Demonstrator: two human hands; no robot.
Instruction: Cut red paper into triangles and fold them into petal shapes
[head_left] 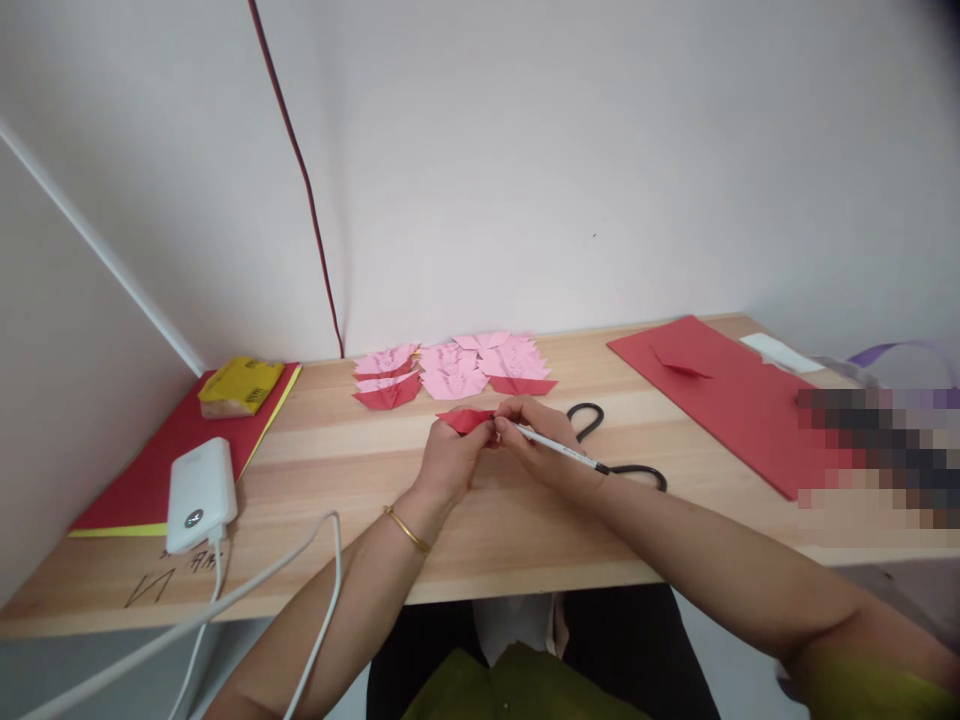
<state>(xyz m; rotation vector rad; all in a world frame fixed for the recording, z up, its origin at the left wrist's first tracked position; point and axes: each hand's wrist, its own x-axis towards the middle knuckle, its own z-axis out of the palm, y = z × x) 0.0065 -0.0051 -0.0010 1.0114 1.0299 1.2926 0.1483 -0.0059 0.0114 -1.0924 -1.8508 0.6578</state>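
My left hand (452, 465) grips a small folded piece of red paper (463, 419) just above the middle of the desk. In my right hand (544, 440) is a slim white pen (562, 447) with a dark end, its tip at the red paper's right side. The fingers of both hands meet there and hide part of the paper. Behind my right hand lies a pair of scissors (587, 421); its black handle loops show and its blades are hidden. Beyond my hands, rows of pink folded paper pieces (454, 383) and a few red folded ones (388, 393) lie near the wall.
Red sheets (720, 405) lie at the right, a folded red piece (681, 368) on top. At the left are dark red sheets (142, 470), a yellow package (241, 387) and a white power bank (201, 495) with a white cable (332, 570) crossing my left forearm.
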